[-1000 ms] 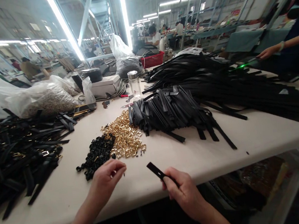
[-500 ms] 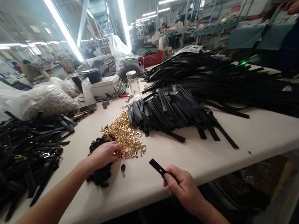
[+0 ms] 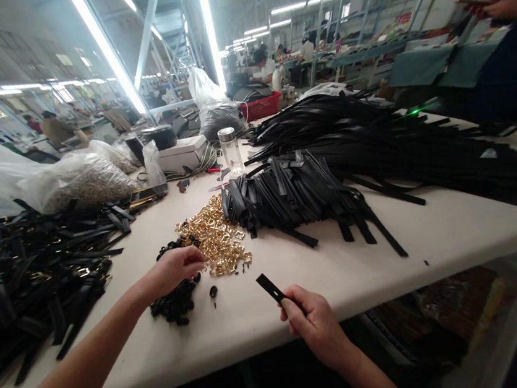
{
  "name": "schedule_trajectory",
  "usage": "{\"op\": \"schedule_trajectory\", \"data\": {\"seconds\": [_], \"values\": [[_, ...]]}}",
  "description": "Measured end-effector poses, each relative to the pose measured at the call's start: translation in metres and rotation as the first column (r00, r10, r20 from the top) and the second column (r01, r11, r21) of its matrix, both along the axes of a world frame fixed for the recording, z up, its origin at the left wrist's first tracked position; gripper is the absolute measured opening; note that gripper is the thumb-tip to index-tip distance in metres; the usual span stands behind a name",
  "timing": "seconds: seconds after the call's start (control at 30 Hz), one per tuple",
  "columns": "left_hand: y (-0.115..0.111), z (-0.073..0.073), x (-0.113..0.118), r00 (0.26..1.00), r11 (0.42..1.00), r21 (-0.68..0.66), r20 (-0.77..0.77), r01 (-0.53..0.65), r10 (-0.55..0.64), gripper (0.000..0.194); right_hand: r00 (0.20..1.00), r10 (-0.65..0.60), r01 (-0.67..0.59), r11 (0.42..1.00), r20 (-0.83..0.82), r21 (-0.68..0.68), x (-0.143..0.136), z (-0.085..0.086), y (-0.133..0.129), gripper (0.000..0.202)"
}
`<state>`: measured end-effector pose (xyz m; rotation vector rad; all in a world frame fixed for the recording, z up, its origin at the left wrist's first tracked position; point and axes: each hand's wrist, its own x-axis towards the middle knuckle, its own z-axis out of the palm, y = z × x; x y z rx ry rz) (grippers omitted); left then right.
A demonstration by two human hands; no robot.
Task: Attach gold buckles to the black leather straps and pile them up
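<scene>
My right hand (image 3: 313, 321) grips a short black strap (image 3: 269, 287) between thumb and fingers; its free end, with a small slot, points up and left. My left hand (image 3: 178, 268) hovers at the left edge of a heap of gold buckles (image 3: 219, 239). Its fingers are pinched together, and whether they hold anything is hidden. Under and beside that hand lies a pile of small black loops (image 3: 175, 306). One loose black loop (image 3: 213, 292) rests on the table nearer to me.
A bundle of short black straps (image 3: 286, 194) lies behind the buckles, with long black strips (image 3: 373, 131) beyond. Finished-looking buckled straps (image 3: 29, 276) are heaped at left. A glass bottle (image 3: 231, 153) stands behind on the white table (image 3: 238, 339). Another person's hand (image 3: 505, 7) shows at far right.
My left hand has drawn back slightly to the left from the buckle heap, its fingers closing together. My right hand holds the strap almost unmoved. The view has shifted a little.
</scene>
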<state>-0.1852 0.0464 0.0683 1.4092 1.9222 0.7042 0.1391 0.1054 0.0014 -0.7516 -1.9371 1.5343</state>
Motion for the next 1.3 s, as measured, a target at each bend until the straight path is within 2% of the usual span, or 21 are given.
{"op": "schedule_trajectory", "data": {"seconds": [0.1,0.2,0.37,0.53,0.73,0.87,1.0,1.1,1.17,1.3], "values": [[-0.008,0.014,0.019,0.957,0.99,0.071,0.275,-0.118,0.095,0.025,1.0,-0.004,0.004,1.0,-0.008,-0.025,-0.001,0.001,0.0,0.033],[-0.018,0.023,0.043,0.892,0.964,0.148,0.429,-0.221,0.139,0.026,1.0,-0.011,0.009,0.999,-0.023,-0.051,-0.005,0.005,-0.003,0.032],[-0.036,0.019,0.083,0.801,0.928,0.204,0.583,-0.311,0.14,0.022,0.997,-0.042,0.043,0.999,-0.059,0.016,-0.021,0.017,-0.01,0.024],[-0.041,0.006,0.113,0.748,0.884,0.254,0.648,-0.393,0.146,0.022,0.987,-0.032,0.045,0.996,-0.155,0.079,-0.034,0.023,-0.022,0.02],[-0.038,-0.011,0.123,0.71,0.821,0.268,0.669,-0.504,0.218,0.022,0.978,0.025,-0.014,0.999,-0.206,0.052,-0.03,0.025,-0.034,0.022],[-0.037,-0.011,0.131,0.682,0.805,0.239,0.685,-0.544,0.257,0.024,0.978,0.057,-0.05,0.998,-0.203,0.039,-0.027,0.026,-0.034,0.022],[-0.036,-0.011,0.14,0.556,0.819,0.106,0.781,-0.565,0.283,0.033,0.983,0.057,-0.052,0.998,-0.173,0.035,-0.027,0.023,-0.033,0.023],[-0.037,-0.017,0.144,0.471,0.832,0.042,0.839,-0.554,0.271,0.037,0.99,0.005,-0.005,1.0,-0.144,0.001,-0.029,0.018,-0.034,0.022],[-0.039,-0.021,0.146,0.491,0.837,0.064,0.833,-0.544,0.255,0.036,0.991,-0.018,0.016,1.0,-0.131,-0.02,-0.03,0.018,-0.034,0.02],[-0.041,-0.022,0.148,0.655,0.873,0.121,0.711,-0.472,0.256,0.032,0.992,-0.049,0.052,0.998,-0.119,0.029,-0.032,0.024,-0.034,0.019]]}}
